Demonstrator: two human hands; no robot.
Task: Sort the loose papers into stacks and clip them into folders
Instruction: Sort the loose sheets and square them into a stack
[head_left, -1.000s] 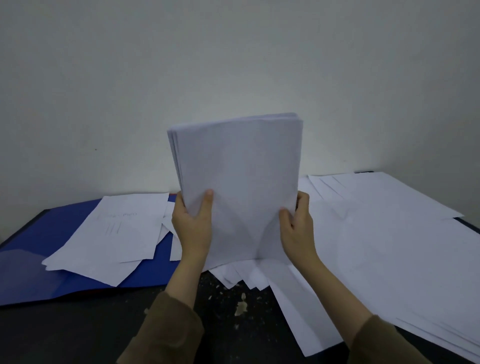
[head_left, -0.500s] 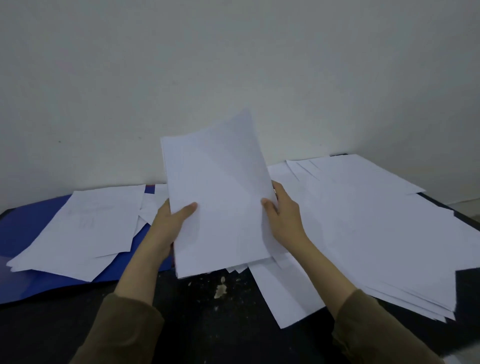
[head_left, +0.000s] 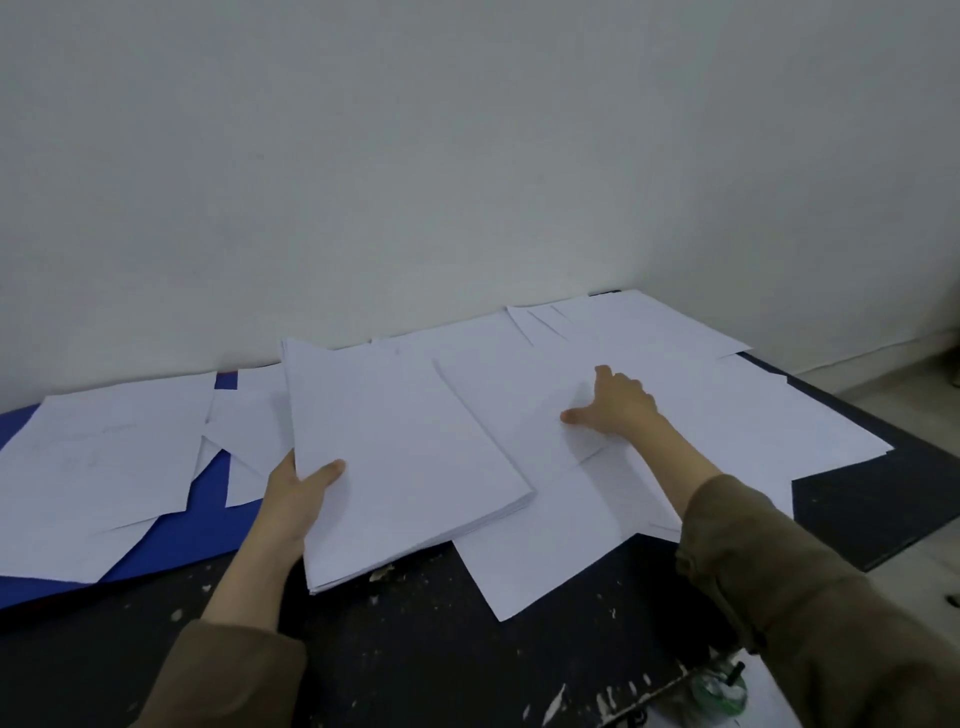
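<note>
A squared-up stack of white paper (head_left: 400, 457) lies tilted low over the middle of the dark table. My left hand (head_left: 301, 488) grips its left edge, thumb on top and fingers underneath. My right hand (head_left: 613, 405) reaches forward to the right and rests on loose white sheets (head_left: 701, 415), its fingers bent onto a sheet whose surface creases under them. An open blue folder (head_left: 156, 545) lies at the left, mostly covered by more loose sheets (head_left: 104, 457).
The dark table (head_left: 426, 649) is speckled with pale paint marks near its front. A white wall stands right behind it. The table's right edge (head_left: 909, 540) drops to a pale floor. A small green object (head_left: 719, 691) sits at the bottom right.
The stack, held upright in both hands a second ago, has been lowered and tilted toward the table. My right hand has let go of it and moved right onto the loose sheets.
</note>
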